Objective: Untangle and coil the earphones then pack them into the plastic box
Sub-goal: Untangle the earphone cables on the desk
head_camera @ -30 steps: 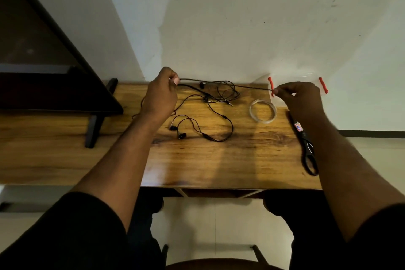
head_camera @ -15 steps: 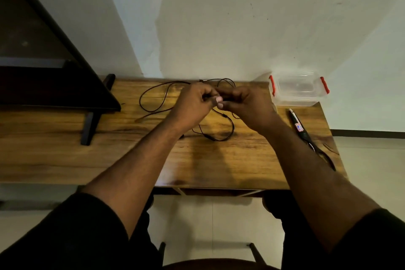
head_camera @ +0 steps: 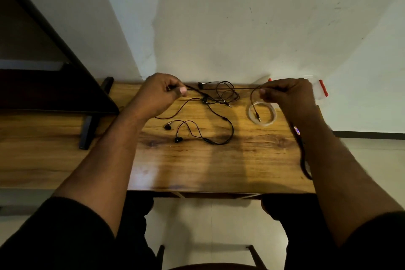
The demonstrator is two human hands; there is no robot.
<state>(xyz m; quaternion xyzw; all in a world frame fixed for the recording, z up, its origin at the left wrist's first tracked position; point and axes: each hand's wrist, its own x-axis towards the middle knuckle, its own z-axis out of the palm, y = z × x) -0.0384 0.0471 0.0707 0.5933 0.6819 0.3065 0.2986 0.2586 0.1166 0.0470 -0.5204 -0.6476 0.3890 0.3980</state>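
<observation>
Stretching thin black earphone cable [head_camera: 221,88] taut above wooden table [head_camera: 197,166]. Pinching it in left hand [head_camera: 158,94] and right hand [head_camera: 287,94].

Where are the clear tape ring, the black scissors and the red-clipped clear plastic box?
clear tape ring [head_camera: 272,114], head view, right rim.
black scissors [head_camera: 302,149], head view, dark handle.
red-clipped clear plastic box [head_camera: 323,88], head view, right red clip.

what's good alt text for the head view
Two hands, left and right, pull an earphone cable taut above a wooden table. More earphones lie tangled below, beside a tape roll, scissors and a plastic box.
</observation>
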